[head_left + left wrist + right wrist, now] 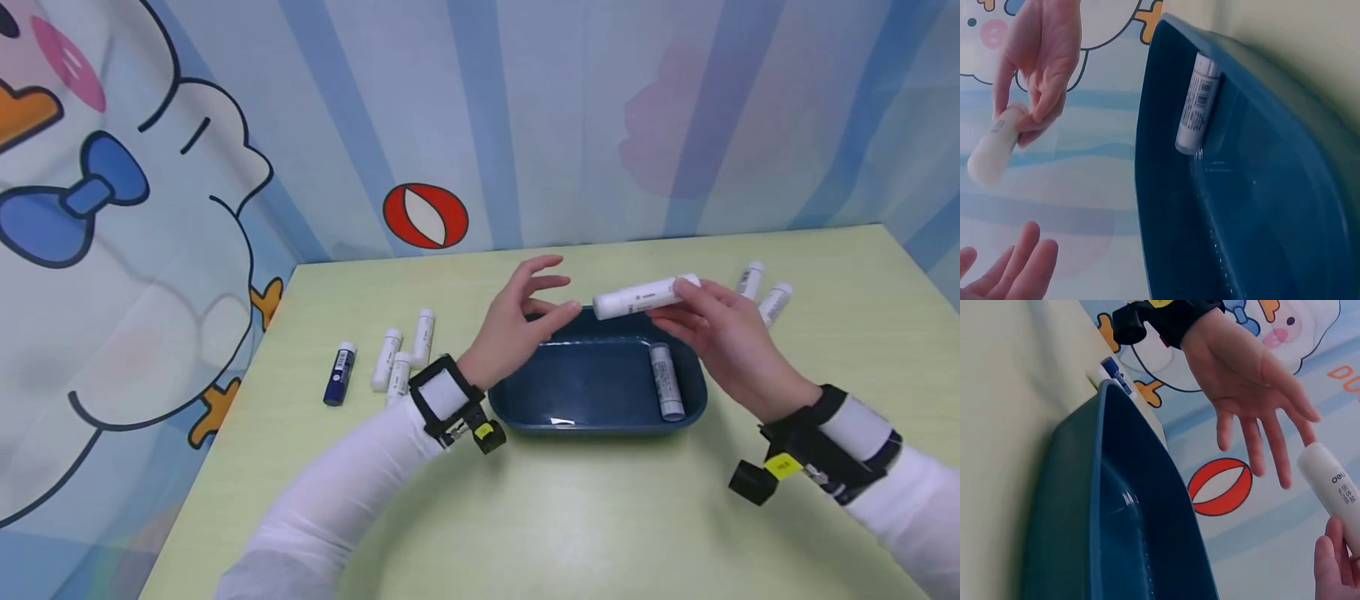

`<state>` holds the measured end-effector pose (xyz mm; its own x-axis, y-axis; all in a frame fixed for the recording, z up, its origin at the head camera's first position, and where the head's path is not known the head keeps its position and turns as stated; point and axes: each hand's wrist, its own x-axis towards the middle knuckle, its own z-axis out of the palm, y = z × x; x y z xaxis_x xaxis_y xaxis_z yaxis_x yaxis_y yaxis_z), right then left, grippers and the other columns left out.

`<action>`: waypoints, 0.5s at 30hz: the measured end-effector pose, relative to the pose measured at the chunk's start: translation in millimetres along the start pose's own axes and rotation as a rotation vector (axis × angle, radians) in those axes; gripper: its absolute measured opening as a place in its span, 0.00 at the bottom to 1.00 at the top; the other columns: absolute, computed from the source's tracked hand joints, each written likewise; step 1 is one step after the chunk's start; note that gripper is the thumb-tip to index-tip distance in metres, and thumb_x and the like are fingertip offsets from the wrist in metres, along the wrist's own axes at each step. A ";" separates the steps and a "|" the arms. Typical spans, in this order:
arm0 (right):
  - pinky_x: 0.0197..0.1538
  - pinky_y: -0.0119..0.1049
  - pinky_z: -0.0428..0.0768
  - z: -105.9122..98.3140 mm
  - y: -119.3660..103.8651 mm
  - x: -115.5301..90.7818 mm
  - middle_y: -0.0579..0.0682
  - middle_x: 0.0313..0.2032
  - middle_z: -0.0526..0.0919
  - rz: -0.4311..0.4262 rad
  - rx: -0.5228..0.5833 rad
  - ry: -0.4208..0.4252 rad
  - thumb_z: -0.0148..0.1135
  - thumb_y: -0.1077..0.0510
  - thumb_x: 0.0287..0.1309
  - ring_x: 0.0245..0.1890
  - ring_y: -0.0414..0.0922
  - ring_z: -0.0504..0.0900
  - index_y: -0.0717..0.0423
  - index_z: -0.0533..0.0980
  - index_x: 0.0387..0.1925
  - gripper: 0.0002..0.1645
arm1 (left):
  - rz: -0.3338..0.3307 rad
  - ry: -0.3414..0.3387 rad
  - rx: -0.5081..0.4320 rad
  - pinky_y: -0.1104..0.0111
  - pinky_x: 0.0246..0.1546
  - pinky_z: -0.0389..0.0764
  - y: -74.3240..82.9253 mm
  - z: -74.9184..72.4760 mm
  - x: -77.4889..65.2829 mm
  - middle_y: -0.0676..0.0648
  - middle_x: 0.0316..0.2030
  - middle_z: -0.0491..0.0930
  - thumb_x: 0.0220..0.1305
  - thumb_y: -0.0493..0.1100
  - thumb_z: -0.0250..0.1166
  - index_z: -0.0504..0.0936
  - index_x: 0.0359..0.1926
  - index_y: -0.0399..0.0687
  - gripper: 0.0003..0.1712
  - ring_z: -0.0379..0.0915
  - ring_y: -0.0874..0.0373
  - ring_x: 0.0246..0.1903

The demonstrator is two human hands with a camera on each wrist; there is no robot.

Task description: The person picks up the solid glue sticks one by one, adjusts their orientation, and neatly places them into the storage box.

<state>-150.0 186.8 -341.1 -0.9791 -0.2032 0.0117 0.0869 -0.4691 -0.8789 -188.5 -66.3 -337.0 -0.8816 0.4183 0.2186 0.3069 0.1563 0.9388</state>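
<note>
My right hand [723, 342] pinches one end of a white glue stick [637, 298] and holds it nearly level above the back rim of a dark blue tray [585, 425]. The printed label shows in the right wrist view on the glue stick [1335, 487]. My left hand [517, 321] is held over the tray's left side, fingers spread and relaxed, with nothing in it. Its thumb points at the free end of the glue stick, a small gap apart. Inside the tray, another white glue stick [667, 382] lies along the right wall.
Left of the tray lie several white glue sticks [386, 360] and one dark blue glue stick [340, 374]. Two more white glue sticks [750, 279] lie behind my right hand. A cartoon-printed backdrop [555, 125] rises at the table's back edge.
</note>
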 end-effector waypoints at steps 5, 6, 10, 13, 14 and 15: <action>0.50 0.32 0.77 7.5 5.7 -1.7 0.49 0.43 0.83 0.024 -0.019 0.010 0.56 0.55 0.69 0.43 0.41 0.84 0.57 0.74 0.48 0.12 | 0.004 -0.054 -0.046 0.60 0.34 0.82 0.8 9.3 0.9 0.42 0.57 0.75 0.66 0.37 0.64 0.63 0.68 0.50 0.32 0.81 0.55 0.42; 0.51 0.32 0.77 8.4 6.9 -1.8 0.49 0.43 0.83 0.029 -0.027 0.007 0.55 0.54 0.69 0.44 0.41 0.83 0.58 0.73 0.49 0.13 | 0.005 -0.061 -0.046 0.60 0.34 0.83 0.8 10.7 1.0 0.42 0.56 0.75 0.66 0.37 0.64 0.64 0.67 0.49 0.31 0.81 0.55 0.42; 0.51 0.31 0.76 11.6 10.0 -3.2 0.48 0.44 0.83 0.053 -0.066 0.014 0.55 0.53 0.69 0.45 0.40 0.83 0.61 0.68 0.52 0.18 | -0.001 -0.077 -0.041 0.63 0.33 0.83 1.0 15.1 0.8 0.40 0.54 0.77 0.65 0.35 0.64 0.69 0.64 0.46 0.27 0.81 0.53 0.41; 0.51 0.30 0.76 13.4 11.1 -4.4 0.48 0.44 0.82 0.064 -0.097 0.027 0.56 0.51 0.69 0.45 0.39 0.83 0.61 0.66 0.54 0.21 | -0.014 -0.069 -0.055 0.64 0.34 0.83 0.1 17.2 0.4 0.39 0.50 0.78 0.65 0.34 0.64 0.73 0.58 0.41 0.21 0.81 0.52 0.40; 0.51 0.30 0.76 13.8 11.3 -4.7 0.48 0.45 0.82 0.064 -0.100 0.029 0.56 0.51 0.69 0.45 0.39 0.83 0.61 0.66 0.54 0.21 | -0.019 -0.064 -0.062 0.63 0.34 0.83 -0.3 17.7 0.2 0.39 0.49 0.78 0.64 0.34 0.64 0.74 0.57 0.40 0.20 0.81 0.52 0.39; 0.51 0.30 0.76 14.1 11.5 -5.1 0.47 0.45 0.82 0.064 -0.102 0.030 0.56 0.51 0.69 0.45 0.39 0.83 0.61 0.66 0.54 0.21 | -0.023 -0.061 -0.071 0.64 0.34 0.83 -1.0 18.1 0.3 0.39 0.47 0.79 0.64 0.34 0.65 0.75 0.55 0.39 0.19 0.81 0.52 0.39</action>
<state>-141.5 170.4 -344.6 -0.9774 -0.2030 -0.0588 0.1314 -0.3658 -0.9214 -182.6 -50.2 -342.8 -0.8639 0.4695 0.1822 0.2588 0.1035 0.9604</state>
